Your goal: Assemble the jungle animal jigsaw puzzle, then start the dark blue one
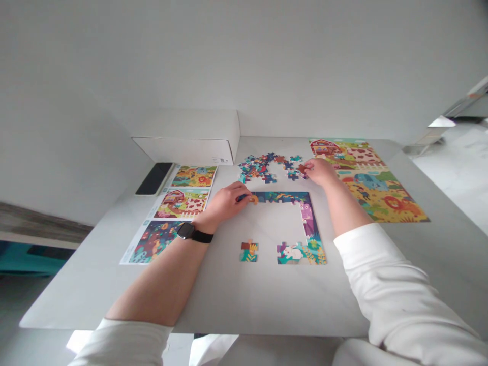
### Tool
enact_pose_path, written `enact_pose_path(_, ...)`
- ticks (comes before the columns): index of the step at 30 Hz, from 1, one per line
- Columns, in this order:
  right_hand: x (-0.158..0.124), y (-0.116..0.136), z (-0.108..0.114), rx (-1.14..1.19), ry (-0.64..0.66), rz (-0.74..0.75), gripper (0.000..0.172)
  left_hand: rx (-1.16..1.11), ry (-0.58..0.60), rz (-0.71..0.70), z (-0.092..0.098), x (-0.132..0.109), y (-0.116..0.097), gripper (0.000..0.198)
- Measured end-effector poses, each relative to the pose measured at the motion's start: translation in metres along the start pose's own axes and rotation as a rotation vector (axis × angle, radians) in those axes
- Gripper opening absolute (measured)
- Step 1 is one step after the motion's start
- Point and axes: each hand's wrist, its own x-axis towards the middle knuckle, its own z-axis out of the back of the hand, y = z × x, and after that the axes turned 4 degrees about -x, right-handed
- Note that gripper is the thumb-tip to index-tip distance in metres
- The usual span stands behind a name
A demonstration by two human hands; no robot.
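My left hand (230, 201), with a black watch on its wrist, has its fingers closed on a dark blue puzzle piece (241, 197) at the left end of the partial puzzle border (282, 196). That border runs along the top, down the right side and into the lower right corner, where a white rabbit shows. Over at the right edge of the loose pieces, my right hand (321, 172) pinches a brownish puzzle piece (302, 170). The pile of loose puzzle pieces (254, 166) lies behind the border. A separate puzzle piece (249, 251) with yellow leaves sits at lower left.
On the left lie a reference sheet (182, 203) with three pictures and a black phone (154, 178). A white box (186, 147) stands at the back against the wall. Two finished-looking farm and safari puzzles (375, 190) lie on the right of the table (282, 300).
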Motion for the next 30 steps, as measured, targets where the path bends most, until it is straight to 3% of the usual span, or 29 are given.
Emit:
enact_pose_path(8, 0.003, -0.01, -0.002, -0.012, -0.008, -0.083, 0.031, 0.009, -0.006, 0.018, -0.001, -0.001, 0.001, 0.023)
enact_pose_path(14, 0.004, -0.007, 0.002, 0.073, 0.001, 0.063, 0.033, 0.001, -0.02, 0.019, -0.001, 0.0, 0.0, 0.022)
enact_pose_path(18, 0.006, -0.013, 0.007, 0.078, -0.076, -0.041, 0.04, 0.0, -0.019, 0.017, 0.0, 0.0, -0.001, 0.023)
enact_pose_path(22, 0.007, -0.015, 0.006, 0.0, -0.009, -0.075, 0.036, -0.001, -0.022, 0.012, -0.001, 0.0, 0.001, 0.023)
enact_pose_path(26, 0.006, -0.012, 0.004, 0.062, 0.054, 0.022, 0.041, 0.004, -0.027, 0.013, -0.002, 0.0, 0.002, 0.023)
enact_pose_path(30, 0.006, -0.016, 0.005, 0.082, -0.07, 0.028, 0.045, 0.018, -0.017, 0.015, 0.0, 0.0, 0.0, 0.024)
